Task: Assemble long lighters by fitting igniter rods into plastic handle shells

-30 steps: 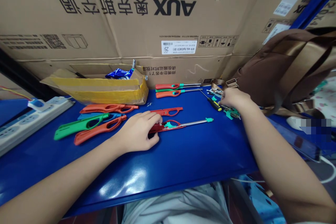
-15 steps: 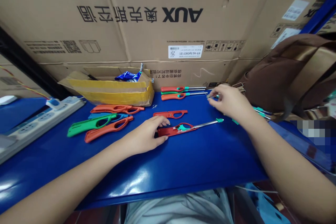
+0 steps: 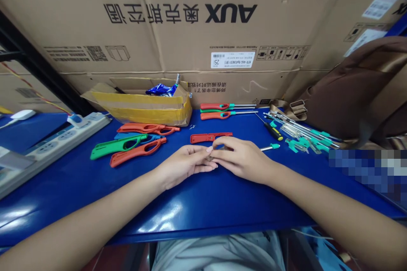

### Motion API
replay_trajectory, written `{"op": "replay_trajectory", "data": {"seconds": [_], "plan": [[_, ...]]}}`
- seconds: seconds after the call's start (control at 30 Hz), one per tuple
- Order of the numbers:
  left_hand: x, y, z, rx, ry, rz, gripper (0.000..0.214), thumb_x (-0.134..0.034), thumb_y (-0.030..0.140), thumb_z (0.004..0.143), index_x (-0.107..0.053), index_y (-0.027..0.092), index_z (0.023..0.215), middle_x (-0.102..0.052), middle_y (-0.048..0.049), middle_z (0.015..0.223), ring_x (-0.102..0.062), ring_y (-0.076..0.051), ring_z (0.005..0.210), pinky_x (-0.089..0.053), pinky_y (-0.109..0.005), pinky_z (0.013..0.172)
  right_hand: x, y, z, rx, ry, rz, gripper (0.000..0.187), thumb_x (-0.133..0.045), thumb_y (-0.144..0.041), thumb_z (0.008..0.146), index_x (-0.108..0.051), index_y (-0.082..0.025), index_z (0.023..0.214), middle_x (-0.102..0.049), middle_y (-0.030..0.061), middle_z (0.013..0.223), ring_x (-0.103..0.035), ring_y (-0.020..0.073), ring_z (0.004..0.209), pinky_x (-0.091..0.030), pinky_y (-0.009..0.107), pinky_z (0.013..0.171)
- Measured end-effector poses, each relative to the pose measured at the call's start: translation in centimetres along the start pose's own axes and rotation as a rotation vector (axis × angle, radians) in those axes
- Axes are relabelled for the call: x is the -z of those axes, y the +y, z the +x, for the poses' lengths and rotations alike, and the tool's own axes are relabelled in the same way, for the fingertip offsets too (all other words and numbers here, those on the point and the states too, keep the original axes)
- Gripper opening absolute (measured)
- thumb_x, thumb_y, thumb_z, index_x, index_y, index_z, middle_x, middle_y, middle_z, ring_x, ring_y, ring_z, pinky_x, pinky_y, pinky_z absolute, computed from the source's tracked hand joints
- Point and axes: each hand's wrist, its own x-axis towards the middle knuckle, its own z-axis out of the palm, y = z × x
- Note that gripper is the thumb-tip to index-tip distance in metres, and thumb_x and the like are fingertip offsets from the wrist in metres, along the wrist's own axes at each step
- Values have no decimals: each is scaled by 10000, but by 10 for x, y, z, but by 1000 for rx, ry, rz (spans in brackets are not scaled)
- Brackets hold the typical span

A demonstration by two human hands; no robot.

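Note:
My left hand (image 3: 186,164) and my right hand (image 3: 241,159) meet at the middle of the blue table (image 3: 222,197), fingertips touching. Both lie over a red lighter body, of which only the metal tube with its teal tip (image 3: 270,147) shows, poking out to the right. My left hand's fingers press on that body. My right hand's thumb and forefinger pinch something too small to make out at the left fingertips. A loose red shell half (image 3: 206,137) lies just behind the hands.
Orange, green and blue shell halves (image 3: 133,145) lie at the left, behind them a taped cardboard tray (image 3: 143,108). Assembled lighters (image 3: 222,111), a screwdriver (image 3: 273,130), metal tubes with teal parts (image 3: 302,136) and a brown bag (image 3: 356,89) sit right. A power strip (image 3: 57,135) lies far left.
My right hand has come from the parts pile at the back right to the centre and now meets my left hand over the red lighter. The view shifted slightly.

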Motion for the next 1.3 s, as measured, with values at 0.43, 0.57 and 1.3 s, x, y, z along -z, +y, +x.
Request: {"op": "replay_trajectory", "data": {"seconds": [0.43,0.57,1.3], "plan": [[5,-2,0,-154,53,263,245,-811,251,763,-762,133,971,-784,-55,860,-731,-137,720,-590,-240,718,13,24,-9,-244,-125,250,228,-661,-240,895,-587,-209,1108,-631,57,1040,-620,184,919,-491,305,782],[6,-5,2,-276,96,373,264,-796,275,779,-704,123,975,-760,-40,806,-705,-130,675,-576,-245,673,20,23,-10,-365,-291,183,343,-695,-315,870,-517,-210,1144,-633,7,925,-590,149,731,-407,260,631],[-2,1,-7,-114,71,215,424,-624,508,860,-344,219,729,-252,100,571,-200,-48,440,-99,-194,415,7,13,-12,-229,-386,207,47,-601,-241,954,-600,-213,992,-639,18,1005,-594,144,776,-404,267,668]]}}
